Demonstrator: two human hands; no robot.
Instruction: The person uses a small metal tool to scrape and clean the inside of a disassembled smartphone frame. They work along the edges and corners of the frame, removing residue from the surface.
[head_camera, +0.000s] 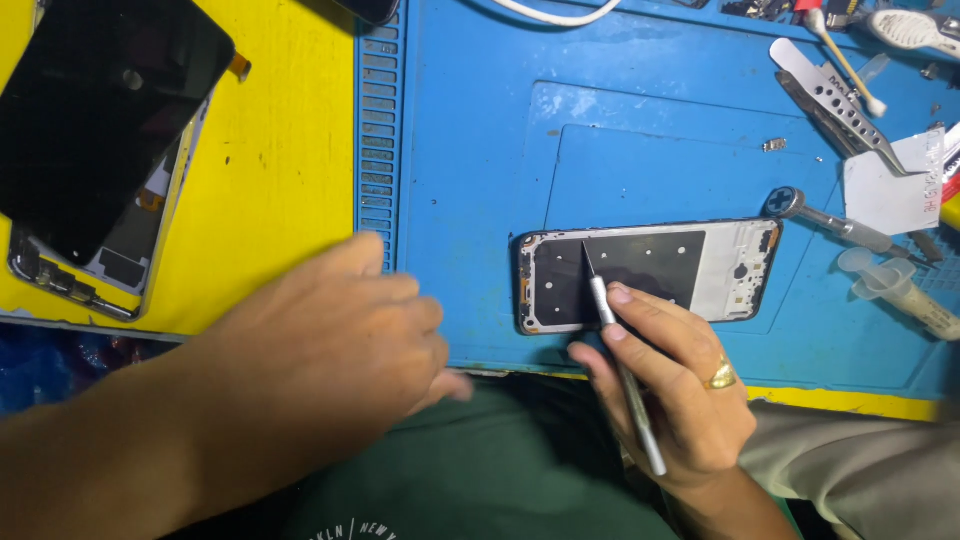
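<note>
I see two hands, two phone bodies. Right hand (680, 385) at lower centre-right, fingers pinched on one thin metal blade tool (618, 350), its tip resting on the dark inner plate of the opened phone frame (648, 273) at mid-frame on the blue mat (470, 150). One gold ring (720, 377) on that hand. Left hand (345, 345) at lower left, blurred, fingers loosely curled, holding nothing, just left of the frame. Second phone with lifted black screen (95, 120) lies upper left on the yellow table (280, 150). One pair of tweezers (835, 105), one screwdriver (830, 222), one syringe (900, 290) at right.
</note>
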